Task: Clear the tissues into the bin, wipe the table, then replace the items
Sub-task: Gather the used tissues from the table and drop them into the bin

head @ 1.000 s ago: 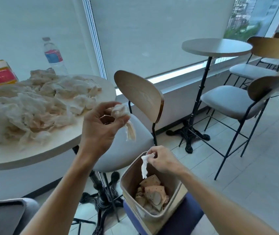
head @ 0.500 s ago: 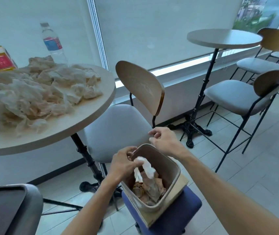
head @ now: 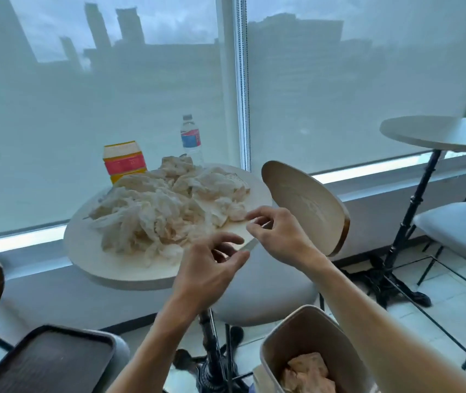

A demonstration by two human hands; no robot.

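Note:
A big heap of crumpled white tissues [head: 166,211] covers the round pale table [head: 107,265]. Behind the heap stand a yellow and red box [head: 124,161] and a water bottle [head: 191,140]. My left hand [head: 212,268] hovers at the table's near right edge, fingers loosely spread and holding nothing. Just right of it and a little higher, my right hand [head: 277,234] is also empty, its fingers relaxed close to the heap's right end. The beige bin [head: 291,333] stands at the bottom right with used tissues [head: 308,373] inside.
A chair with a wooden back [head: 305,205] and grey seat [head: 265,296] is tucked under the table's right side. A dark tray [head: 47,361] lies on a seat at bottom left. A second round table [head: 436,133] and chairs stand at right.
Both hands have left the bin and risen to the table beside the tissue heap. The tissues they held are gone from them. The view has swung up and left.

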